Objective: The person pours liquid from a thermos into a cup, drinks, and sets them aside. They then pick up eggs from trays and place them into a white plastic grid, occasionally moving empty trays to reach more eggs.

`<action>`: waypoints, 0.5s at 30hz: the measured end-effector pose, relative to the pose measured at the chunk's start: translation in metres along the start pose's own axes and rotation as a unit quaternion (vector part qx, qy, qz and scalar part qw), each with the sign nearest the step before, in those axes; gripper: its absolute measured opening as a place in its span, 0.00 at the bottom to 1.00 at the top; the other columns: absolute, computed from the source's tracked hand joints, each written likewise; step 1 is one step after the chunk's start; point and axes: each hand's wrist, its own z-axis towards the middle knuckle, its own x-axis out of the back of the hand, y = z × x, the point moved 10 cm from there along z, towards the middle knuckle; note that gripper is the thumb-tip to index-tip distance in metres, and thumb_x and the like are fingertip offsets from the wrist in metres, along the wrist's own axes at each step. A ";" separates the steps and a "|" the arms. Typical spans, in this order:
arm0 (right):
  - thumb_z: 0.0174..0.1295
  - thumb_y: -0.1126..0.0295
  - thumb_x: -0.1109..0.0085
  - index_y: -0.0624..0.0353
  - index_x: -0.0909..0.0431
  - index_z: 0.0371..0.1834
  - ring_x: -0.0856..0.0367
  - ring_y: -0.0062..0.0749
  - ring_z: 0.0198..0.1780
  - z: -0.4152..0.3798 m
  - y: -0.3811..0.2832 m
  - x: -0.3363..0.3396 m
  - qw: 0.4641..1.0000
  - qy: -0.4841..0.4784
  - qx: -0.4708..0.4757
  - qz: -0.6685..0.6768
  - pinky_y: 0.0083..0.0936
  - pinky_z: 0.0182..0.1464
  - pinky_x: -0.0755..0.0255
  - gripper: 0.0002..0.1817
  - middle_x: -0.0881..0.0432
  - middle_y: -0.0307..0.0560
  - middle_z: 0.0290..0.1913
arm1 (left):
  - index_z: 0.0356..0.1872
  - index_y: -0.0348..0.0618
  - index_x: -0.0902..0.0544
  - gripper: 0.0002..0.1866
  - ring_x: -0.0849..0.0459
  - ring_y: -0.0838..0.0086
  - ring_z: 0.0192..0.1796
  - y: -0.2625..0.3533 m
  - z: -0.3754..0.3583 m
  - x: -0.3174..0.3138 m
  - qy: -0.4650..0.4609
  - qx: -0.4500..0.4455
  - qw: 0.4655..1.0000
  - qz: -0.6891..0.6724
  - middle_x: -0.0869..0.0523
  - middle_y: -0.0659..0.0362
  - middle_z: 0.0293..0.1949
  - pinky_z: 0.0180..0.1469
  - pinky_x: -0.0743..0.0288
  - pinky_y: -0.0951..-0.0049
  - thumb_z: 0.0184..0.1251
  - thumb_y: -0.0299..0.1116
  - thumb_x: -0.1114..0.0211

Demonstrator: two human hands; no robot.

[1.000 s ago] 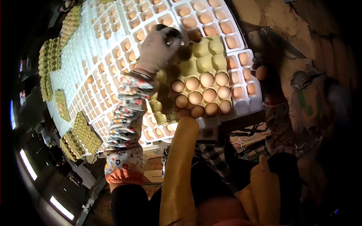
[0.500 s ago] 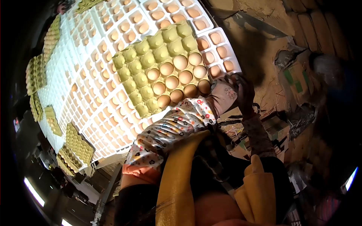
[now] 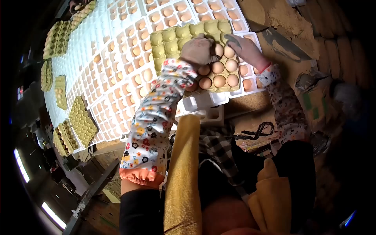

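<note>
A yellowish pulp egg tray [image 3: 172, 47] lies on white plastic trays, with brown eggs [image 3: 219, 81] in its right-hand part and bare cups at the left and back. My left hand [image 3: 197, 51], in a pale glove, is over the tray. Its fingers are curled against one egg [image 3: 218, 49] and partly hidden. From the right, my gloved right hand [image 3: 247, 51] reaches in, its fingers bent around the top of another egg [image 3: 229, 51]. Both forearms wear flowered sleeves.
White plastic trays [image 3: 137, 80] with eggs spread left and back. Pulp trays [image 3: 83, 120] stand along the far left edge, some stacked. Another person's hand [image 3: 74, 6] shows at the top left. Right of the table lies cardboard [image 3: 282, 43].
Both hands were together off the pulp tray's right edge; they have moved apart and onto its eggs. The view has shifted, so the table sits farther right and more of its near edge shows.
</note>
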 end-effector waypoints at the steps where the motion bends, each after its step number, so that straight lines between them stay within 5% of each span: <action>1: 0.68 0.58 0.46 0.61 0.30 0.64 0.20 0.51 0.54 -0.005 -0.015 -0.002 0.998 -0.029 -0.001 -0.052 0.37 0.57 0.27 0.25 0.20 0.59 0.53 | 0.60 0.44 0.23 0.26 0.16 0.62 0.51 -0.009 -0.018 0.018 0.097 0.007 0.992 -0.083 0.13 0.52 0.44 0.51 0.21 0.64 0.59 0.38 0.31; 2: 0.68 0.60 0.47 0.61 0.29 0.64 0.19 0.50 0.52 -0.013 -0.022 -0.010 0.988 -0.031 0.027 -0.150 0.38 0.56 0.26 0.25 0.20 0.57 0.53 | 0.56 0.41 0.23 0.24 0.15 0.66 0.47 -0.034 -0.033 0.013 0.090 0.076 0.944 -0.309 0.14 0.53 0.44 0.47 0.20 0.67 0.59 0.35 0.30; 3: 0.64 0.64 0.41 0.56 0.28 0.64 0.21 0.54 0.56 -0.022 -0.034 -0.010 0.977 0.024 0.101 -0.189 0.37 0.57 0.26 0.25 0.19 0.55 0.55 | 0.53 0.38 0.22 0.22 0.15 0.69 0.44 -0.055 -0.046 0.001 0.076 0.138 0.841 -0.517 0.15 0.54 0.44 0.42 0.19 0.70 0.58 0.32 0.28; 4: 0.63 0.65 0.41 0.59 0.29 0.64 0.19 0.51 0.53 -0.023 -0.032 -0.005 0.984 0.025 0.105 -0.138 0.36 0.55 0.25 0.25 0.19 0.55 0.54 | 0.54 0.35 0.24 0.22 0.16 0.75 0.39 -0.072 -0.054 0.001 0.126 0.130 0.750 -0.636 0.16 0.56 0.43 0.35 0.20 0.76 0.58 0.24 0.31; 5: 0.63 0.66 0.42 0.61 0.29 0.63 0.18 0.49 0.50 -0.025 -0.033 -0.002 0.990 0.021 0.111 -0.087 0.35 0.53 0.24 0.25 0.19 0.54 0.53 | 0.60 0.38 0.27 0.26 0.16 0.77 0.33 -0.079 -0.059 0.004 0.139 0.095 0.723 -0.670 0.15 0.58 0.40 0.29 0.23 0.80 0.60 0.26 0.32; 7: 0.61 0.71 0.40 0.64 0.28 0.63 0.18 0.33 0.47 -0.029 -0.019 0.007 0.985 0.030 -0.022 0.171 0.28 0.49 0.23 0.25 0.18 0.48 0.47 | 0.61 0.42 0.25 0.26 0.15 0.76 0.36 -0.074 -0.060 0.019 0.074 0.129 0.810 -0.567 0.17 0.57 0.45 0.33 0.21 0.79 0.60 0.25 0.32; 9: 0.61 0.69 0.38 0.64 0.24 0.58 0.19 0.29 0.43 -0.041 0.003 0.008 0.879 0.096 -0.094 0.458 0.26 0.48 0.24 0.21 0.17 0.46 0.41 | 0.60 0.54 0.21 0.23 0.16 0.61 0.50 -0.044 -0.046 0.032 0.113 0.056 0.988 -0.083 0.24 0.50 0.57 0.48 0.18 0.64 0.62 0.36 0.33; 11: 0.61 0.65 0.37 0.63 0.24 0.56 0.19 0.29 0.45 -0.039 0.012 -0.009 0.954 0.050 -0.038 0.292 0.23 0.48 0.24 0.22 0.18 0.47 0.44 | 0.59 0.57 0.20 0.22 0.21 0.54 0.56 -0.016 -0.027 0.005 0.000 0.018 0.986 0.168 0.27 0.50 0.60 0.52 0.19 0.58 0.62 0.41 0.35; 13: 0.61 0.64 0.36 0.62 0.26 0.58 0.20 0.30 0.46 -0.040 -0.016 -0.030 0.978 -0.043 -0.072 0.192 0.22 0.49 0.25 0.23 0.19 0.48 0.49 | 0.56 0.58 0.18 0.18 0.22 0.55 0.54 -0.028 -0.011 -0.012 -0.047 0.028 0.983 0.175 0.27 0.54 0.58 0.51 0.20 0.58 0.65 0.37 0.41; 14: 0.59 0.63 0.35 0.60 0.28 0.59 0.19 0.36 0.49 -0.046 -0.052 -0.037 0.995 -0.058 -0.036 0.071 0.26 0.51 0.24 0.26 0.21 0.50 0.54 | 0.56 0.58 0.18 0.19 0.22 0.55 0.54 -0.022 -0.015 -0.004 -0.058 0.006 0.983 0.175 0.27 0.54 0.59 0.51 0.20 0.59 0.64 0.37 0.40; 15: 0.59 0.62 0.36 0.59 0.27 0.59 0.18 0.43 0.51 -0.050 -0.078 -0.046 0.980 -0.020 0.045 -0.191 0.33 0.52 0.24 0.26 0.21 0.50 0.53 | 0.56 0.58 0.18 0.19 0.22 0.56 0.54 -0.017 -0.022 0.004 -0.070 -0.014 0.982 0.174 0.27 0.54 0.59 0.52 0.20 0.60 0.63 0.37 0.39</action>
